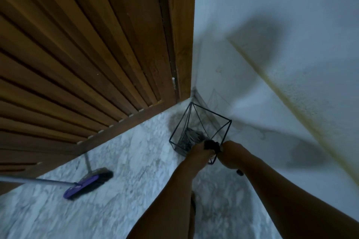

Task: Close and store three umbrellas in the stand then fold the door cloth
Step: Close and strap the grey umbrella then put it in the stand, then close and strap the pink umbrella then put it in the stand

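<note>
In the corner where the brown slatted wooden door [77, 54] meets the pale blue-white wall [272, 15], a black wire-frame umbrella stand with an angular, open shape [200, 128] is standing on the grey-white marble-patterned floor [126, 170]. Inside the stand, low at its bottom, there is a dark grey folded umbrella [191, 137], of which only the bunched fabric can be seen through the wires. Both bare arms of the person reach forward to the near edge of the stand. The left hand [201, 153] and the right hand [232, 154] are close together, and between them is a small black bunched thing [211, 145], which seems to be the top part or strap of an umbrella; the picture is blurred here, so I cannot tell exactly what it is. The fingers of both hands are curled around this black thing and grasp it, the left from the left side and the right from the right side. A short black cord end [240, 172] hangs under the right wrist. Well apart from the stand, to the left on the floor, a purple broom head with dark bristles [88, 182] is lying, and its grey metal handle [35, 180] goes out to the left edge. Dark shadows fall on the wall.
</note>
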